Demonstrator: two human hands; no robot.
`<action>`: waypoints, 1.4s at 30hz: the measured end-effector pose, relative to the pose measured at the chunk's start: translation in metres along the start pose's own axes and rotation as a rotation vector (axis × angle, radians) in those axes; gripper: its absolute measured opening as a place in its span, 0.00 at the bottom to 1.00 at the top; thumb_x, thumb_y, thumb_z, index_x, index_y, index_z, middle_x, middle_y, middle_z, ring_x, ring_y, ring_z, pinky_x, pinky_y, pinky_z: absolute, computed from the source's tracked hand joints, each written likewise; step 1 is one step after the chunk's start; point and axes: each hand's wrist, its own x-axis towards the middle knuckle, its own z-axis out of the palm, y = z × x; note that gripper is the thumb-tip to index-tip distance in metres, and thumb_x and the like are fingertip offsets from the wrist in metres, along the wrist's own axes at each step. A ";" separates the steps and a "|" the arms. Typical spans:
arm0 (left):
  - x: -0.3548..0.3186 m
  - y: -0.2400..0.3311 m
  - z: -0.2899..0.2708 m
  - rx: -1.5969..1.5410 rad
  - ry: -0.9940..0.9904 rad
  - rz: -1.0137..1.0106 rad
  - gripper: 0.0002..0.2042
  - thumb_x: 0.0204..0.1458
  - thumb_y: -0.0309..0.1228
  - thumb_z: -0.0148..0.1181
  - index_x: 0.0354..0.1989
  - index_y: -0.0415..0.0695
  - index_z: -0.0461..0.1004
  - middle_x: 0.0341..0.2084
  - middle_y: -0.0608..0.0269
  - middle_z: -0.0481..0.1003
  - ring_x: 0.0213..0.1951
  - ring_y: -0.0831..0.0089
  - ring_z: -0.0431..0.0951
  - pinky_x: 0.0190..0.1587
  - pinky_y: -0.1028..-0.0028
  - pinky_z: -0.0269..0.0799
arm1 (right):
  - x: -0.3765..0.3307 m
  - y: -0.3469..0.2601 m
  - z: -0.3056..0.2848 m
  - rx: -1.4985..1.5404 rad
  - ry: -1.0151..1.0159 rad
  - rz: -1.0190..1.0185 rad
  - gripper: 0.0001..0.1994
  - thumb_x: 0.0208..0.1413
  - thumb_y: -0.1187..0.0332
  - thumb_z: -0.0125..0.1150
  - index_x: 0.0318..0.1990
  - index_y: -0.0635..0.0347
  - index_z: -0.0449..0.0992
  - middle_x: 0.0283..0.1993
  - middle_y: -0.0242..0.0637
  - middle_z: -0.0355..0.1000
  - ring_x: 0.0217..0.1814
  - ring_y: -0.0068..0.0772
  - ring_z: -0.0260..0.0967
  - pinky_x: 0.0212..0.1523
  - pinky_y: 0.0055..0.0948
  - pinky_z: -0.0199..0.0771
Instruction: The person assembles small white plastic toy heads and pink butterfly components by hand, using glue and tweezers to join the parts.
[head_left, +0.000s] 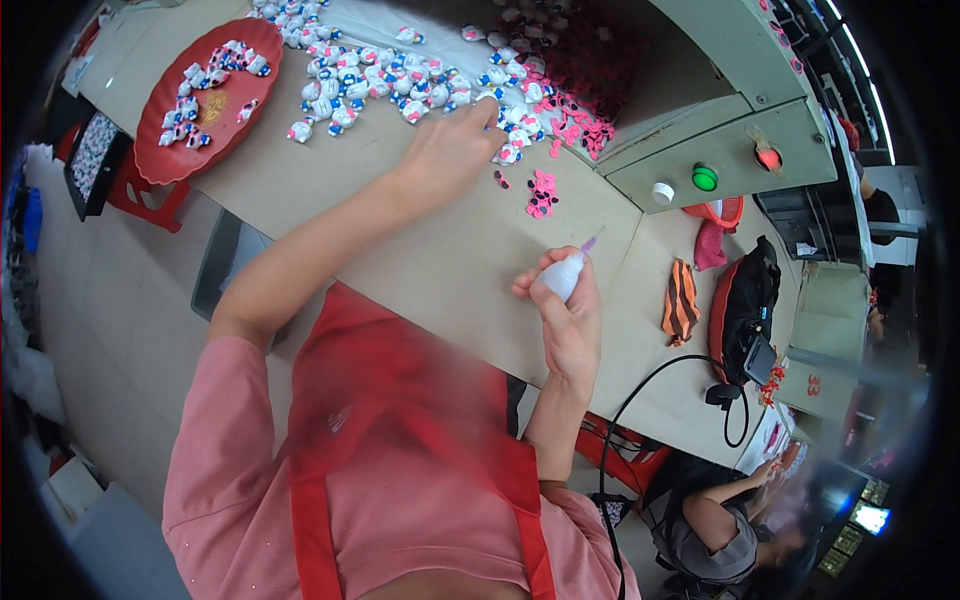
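My left hand (455, 145) reaches to the edge of a pile of small white figurines (375, 78) with blue and pink parts. Its fingers are curled together among them; what they pinch, if anything, is hidden. In my right hand (570, 315) is a white squeeze bottle (562, 278) with a thin purple needle tip (590, 243), which points up and away from me. Between the hands lies a little cluster of flat pink and black pieces (541, 194). One more such piece (501, 179) lies apart, just below my left hand.
A red scalloped tray (163, 105) with several figurines is at the far left. Many pink pieces (590, 125) spill from under a pale green machine housing (720, 155). On the right are an orange striped pouch (680, 305), a black bag (750, 300) and a cable. Another person (715, 525) sits beyond.
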 end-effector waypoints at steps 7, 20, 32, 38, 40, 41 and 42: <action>-0.002 -0.013 -0.007 -0.037 -0.052 0.063 0.07 0.38 0.23 0.61 0.29 0.42 0.74 0.32 0.63 0.69 0.34 0.65 0.72 0.33 0.69 0.69 | -0.005 -0.012 -0.008 0.076 0.118 -0.077 0.18 0.49 0.78 0.55 0.48 0.62 0.61 0.33 0.36 0.70 0.37 0.26 0.70 0.37 0.24 0.69; -0.008 -0.006 -0.019 -0.060 -0.199 0.165 0.13 0.41 0.18 0.56 0.38 0.38 0.72 0.38 0.58 0.71 0.43 0.61 0.70 0.45 0.67 0.66 | 0.009 0.004 -0.035 0.893 -0.250 0.062 0.20 0.55 0.61 0.52 0.52 0.62 0.63 0.36 0.34 0.69 0.32 0.25 0.64 0.30 0.24 0.64; -0.035 0.067 -0.025 -0.305 -0.053 -0.101 0.19 0.39 0.20 0.61 0.43 0.42 0.72 0.44 0.56 0.68 0.47 0.59 0.69 0.47 0.66 0.66 | 0.031 0.003 -0.060 -0.442 0.595 -0.192 0.15 0.39 0.76 0.65 0.37 0.62 0.71 0.33 0.34 0.71 0.38 0.28 0.68 0.42 0.24 0.65; -0.041 0.098 -0.024 -0.583 0.052 -0.183 0.14 0.39 0.19 0.60 0.38 0.40 0.73 0.35 0.57 0.71 0.36 0.61 0.73 0.37 0.70 0.69 | 0.014 0.005 -0.059 -0.764 0.708 -0.311 0.14 0.39 0.75 0.66 0.37 0.63 0.72 0.39 0.36 0.72 0.42 0.29 0.68 0.46 0.26 0.64; -0.041 0.104 -0.029 -0.733 -0.011 -0.275 0.10 0.44 0.19 0.57 0.38 0.38 0.74 0.33 0.57 0.73 0.35 0.68 0.75 0.37 0.75 0.69 | -0.005 -0.006 -0.051 -0.939 0.771 -0.388 0.13 0.40 0.75 0.65 0.36 0.64 0.72 0.42 0.38 0.71 0.44 0.29 0.68 0.48 0.27 0.64; -0.038 0.107 -0.028 -0.737 -0.008 -0.279 0.10 0.44 0.19 0.57 0.38 0.38 0.74 0.33 0.57 0.73 0.35 0.68 0.75 0.37 0.75 0.69 | -0.018 -0.014 -0.046 -0.573 0.675 -0.355 0.10 0.43 0.75 0.63 0.35 0.64 0.73 0.45 0.41 0.70 0.46 0.30 0.67 0.49 0.29 0.64; -0.036 0.113 -0.030 -0.864 -0.046 -0.290 0.09 0.45 0.19 0.56 0.37 0.37 0.74 0.32 0.58 0.73 0.34 0.70 0.75 0.36 0.76 0.69 | -0.030 -0.020 -0.041 -0.211 0.573 -0.307 0.07 0.46 0.75 0.61 0.35 0.65 0.74 0.49 0.44 0.68 0.48 0.31 0.67 0.50 0.31 0.65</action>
